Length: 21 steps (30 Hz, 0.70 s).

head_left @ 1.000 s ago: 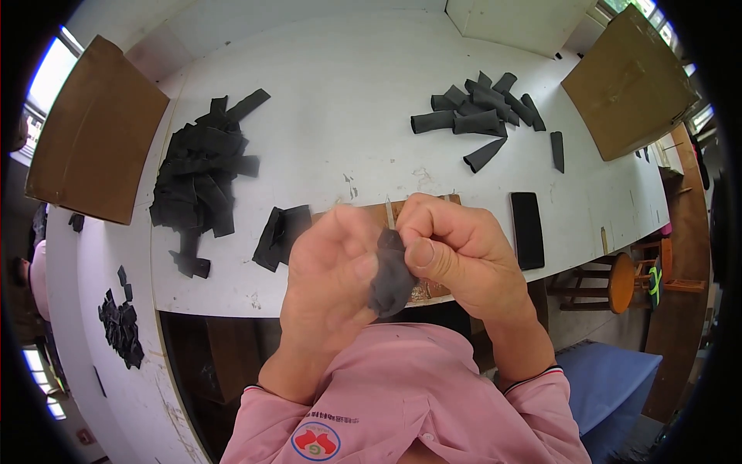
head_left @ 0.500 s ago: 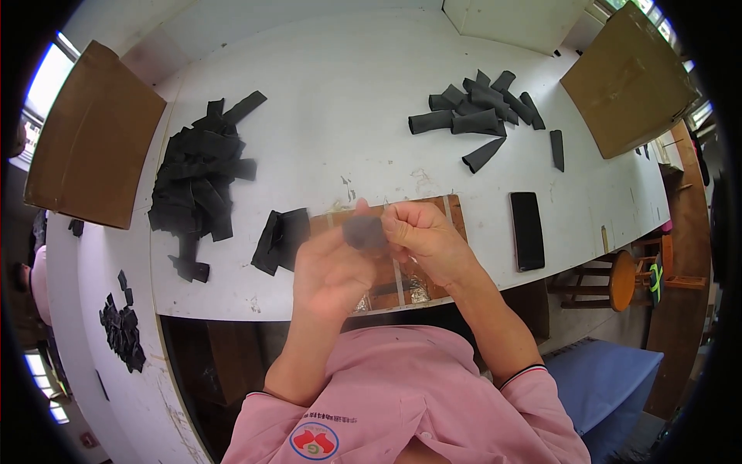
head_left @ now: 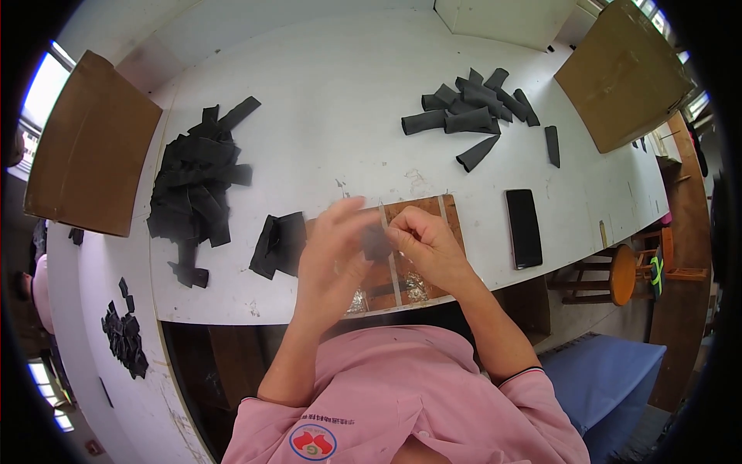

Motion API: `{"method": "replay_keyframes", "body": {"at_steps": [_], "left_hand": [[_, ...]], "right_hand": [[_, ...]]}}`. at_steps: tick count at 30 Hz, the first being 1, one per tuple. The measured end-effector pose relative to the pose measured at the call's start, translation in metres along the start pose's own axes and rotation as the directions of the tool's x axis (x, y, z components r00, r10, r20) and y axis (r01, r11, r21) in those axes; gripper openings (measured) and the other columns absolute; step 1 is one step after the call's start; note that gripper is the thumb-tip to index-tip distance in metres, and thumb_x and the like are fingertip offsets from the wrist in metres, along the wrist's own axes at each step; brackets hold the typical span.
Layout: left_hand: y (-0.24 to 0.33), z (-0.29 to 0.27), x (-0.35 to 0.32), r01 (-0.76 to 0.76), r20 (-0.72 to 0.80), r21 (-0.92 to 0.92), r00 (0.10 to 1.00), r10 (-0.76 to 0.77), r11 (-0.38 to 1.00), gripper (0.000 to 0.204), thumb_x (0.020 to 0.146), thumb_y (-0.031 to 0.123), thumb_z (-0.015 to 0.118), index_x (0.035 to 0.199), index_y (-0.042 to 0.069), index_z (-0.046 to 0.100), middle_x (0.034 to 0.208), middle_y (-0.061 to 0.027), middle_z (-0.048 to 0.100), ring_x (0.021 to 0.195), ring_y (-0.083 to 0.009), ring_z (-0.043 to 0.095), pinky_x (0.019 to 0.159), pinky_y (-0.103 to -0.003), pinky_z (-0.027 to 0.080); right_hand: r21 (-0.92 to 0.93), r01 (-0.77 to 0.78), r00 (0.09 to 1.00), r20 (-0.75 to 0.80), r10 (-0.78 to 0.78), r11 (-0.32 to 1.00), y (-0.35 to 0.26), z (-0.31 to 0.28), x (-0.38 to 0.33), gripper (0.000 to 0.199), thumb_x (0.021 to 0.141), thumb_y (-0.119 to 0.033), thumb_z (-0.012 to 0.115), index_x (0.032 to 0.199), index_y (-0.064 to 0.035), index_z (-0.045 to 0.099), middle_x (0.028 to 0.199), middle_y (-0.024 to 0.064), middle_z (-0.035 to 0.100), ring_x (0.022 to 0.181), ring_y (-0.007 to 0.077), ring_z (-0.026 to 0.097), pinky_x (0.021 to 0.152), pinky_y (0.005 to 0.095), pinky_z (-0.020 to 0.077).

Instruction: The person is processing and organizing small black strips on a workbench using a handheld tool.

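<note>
Over a brown board [head_left: 456, 224] at the table's near edge, my right hand [head_left: 429, 243] pinches a small dark fabric piece [head_left: 376, 243] between thumb and fingers. The piece is blurred, so its exact shape does not show. My left hand [head_left: 332, 251], also smeared by motion, is just left of the piece with its fingers stretched out and apart. Beside it lie a few folded black fabric pieces [head_left: 278, 243]. A large heap of flat black fabric strips [head_left: 193, 182] is farther left. At the far right several rolled black fabric tubes [head_left: 468, 116] lie in a loose pile.
A black phone [head_left: 524, 229] lies right of the board on the white table [head_left: 325, 100]. Cardboard boxes stand at the left [head_left: 97, 147] and right [head_left: 622, 81]. Another small black heap [head_left: 125, 340] is at the lower left. A wooden stool [head_left: 621, 278] stands beyond the right edge.
My left hand has lifted away from the fabric piece, its fingers now pointing up and outward. The right hand keeps its pinch, and the piece hangs slightly lower and to the right.
</note>
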<state>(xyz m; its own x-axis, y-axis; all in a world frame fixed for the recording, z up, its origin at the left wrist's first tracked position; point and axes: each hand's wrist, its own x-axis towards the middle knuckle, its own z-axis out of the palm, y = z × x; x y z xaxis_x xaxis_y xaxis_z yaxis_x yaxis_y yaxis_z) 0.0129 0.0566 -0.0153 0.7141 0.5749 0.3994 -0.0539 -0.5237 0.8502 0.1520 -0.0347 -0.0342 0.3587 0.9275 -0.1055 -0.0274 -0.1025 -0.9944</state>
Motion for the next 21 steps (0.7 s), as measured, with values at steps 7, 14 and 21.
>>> {"method": "replay_keyframes", "body": {"at_steps": [7,14,21], "left_hand": [[0.023,0.009,-0.015,0.021,-0.243,-0.754,0.920,-0.308,0.656,0.016,0.076,0.008,0.062,0.088,0.000,0.057,0.092,-0.0130,0.058,0.091,-0.0219,0.052,0.083,-0.034,0.039],[-0.009,0.021,-0.014,0.218,0.018,-0.797,0.941,-0.339,0.563,0.017,0.074,0.010,0.065,0.085,0.001,0.056,0.094,-0.0149,0.058,0.090,-0.0218,0.054,0.076,-0.032,0.043],[0.012,0.027,0.005,0.225,0.118,-0.220,0.972,-0.203,0.949,0.010,0.067,-0.003,0.066,0.074,0.001,0.059,0.083,-0.0096,0.058,0.077,-0.0136,0.053,0.065,-0.023,0.042]], "right_hand": [[-0.771,0.518,0.762,0.219,-0.610,0.371,-0.048,0.010,-0.010,0.030,0.069,-0.026,0.063,0.080,0.0004,0.055,0.074,0.0069,0.051,0.064,0.0221,0.050,0.056,0.0286,0.0423],[-0.738,0.498,0.791,0.171,-0.587,0.456,0.012,0.009,-0.007,0.015,0.067,-0.016,0.063,0.067,-0.0047,0.052,0.061,0.0041,0.047,0.058,0.0191,0.049,0.049,0.0302,0.0408],[-0.444,0.547,0.804,0.042,-0.593,0.710,0.035,0.011,-0.004,0.018,0.065,-0.015,0.063,0.077,-0.0039,0.054,0.066,0.0065,0.050,0.060,0.0220,0.052,0.049,0.0317,0.0433]]}}
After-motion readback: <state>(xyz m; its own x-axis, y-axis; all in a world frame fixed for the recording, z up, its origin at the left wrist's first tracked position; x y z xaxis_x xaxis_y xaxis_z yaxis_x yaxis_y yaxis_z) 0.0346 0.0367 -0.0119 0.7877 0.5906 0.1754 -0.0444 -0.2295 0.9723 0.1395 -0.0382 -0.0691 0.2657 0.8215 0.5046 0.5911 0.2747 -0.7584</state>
